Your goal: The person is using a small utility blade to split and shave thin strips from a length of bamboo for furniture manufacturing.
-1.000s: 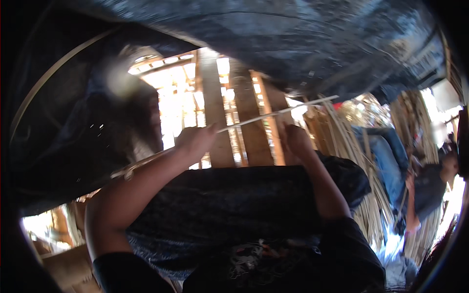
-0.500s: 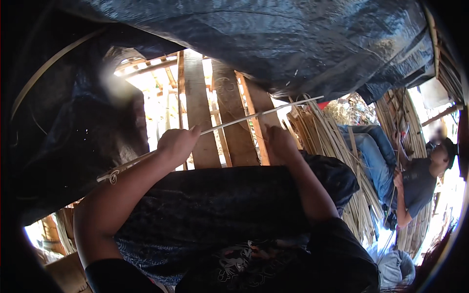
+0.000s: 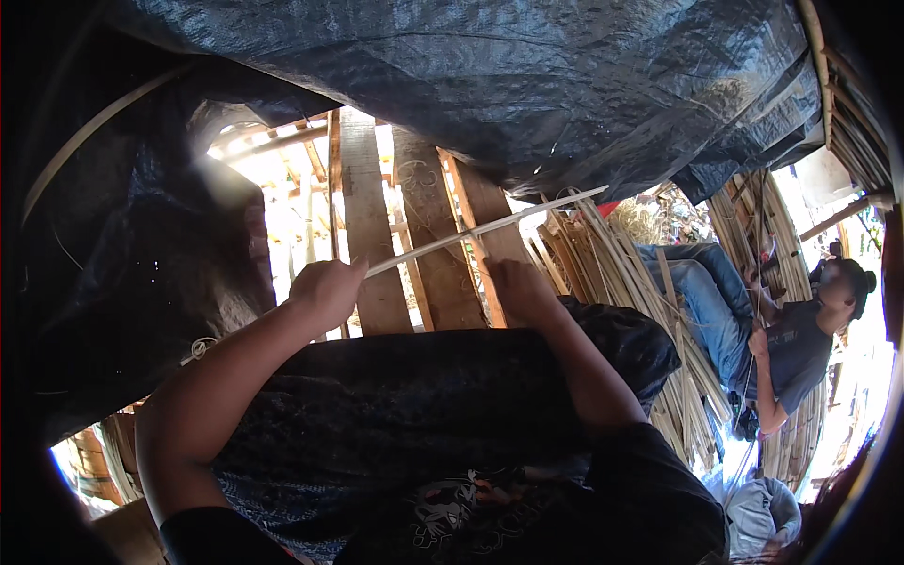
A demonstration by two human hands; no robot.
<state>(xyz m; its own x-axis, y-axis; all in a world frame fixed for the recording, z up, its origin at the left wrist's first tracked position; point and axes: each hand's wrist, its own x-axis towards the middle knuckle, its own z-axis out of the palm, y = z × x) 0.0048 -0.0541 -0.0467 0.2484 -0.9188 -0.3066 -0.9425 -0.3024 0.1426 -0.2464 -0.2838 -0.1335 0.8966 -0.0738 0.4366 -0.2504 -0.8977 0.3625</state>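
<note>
A long, thin, pale strip (image 3: 428, 249), apparently bamboo or wood, slants across in front of me, its far end up to the right. My left hand (image 3: 327, 289) is closed around it; the rear part runs back along my left forearm, mostly hidden. A thin curl of shaving (image 3: 198, 348) shows by that forearm. My right hand (image 3: 521, 290) is closed just below the strip's middle. A small dark spot sits on the strip near its fingers; whatever the right hand holds is hidden. Dark cloth (image 3: 405, 405) covers my lap.
Wooden planks (image 3: 369, 202) with gaps lie beyond my hands, with thin curls on them. Black plastic sheeting (image 3: 527, 85) hangs ahead and at left. Bundled long strips (image 3: 617, 264) lie at right, where another person (image 3: 805, 339) in jeans sits holding a thin strip.
The view has shifted slightly. My right hand has come a little down and left, drawing nearer my left hand. The left hand keeps its grip on the strip.
</note>
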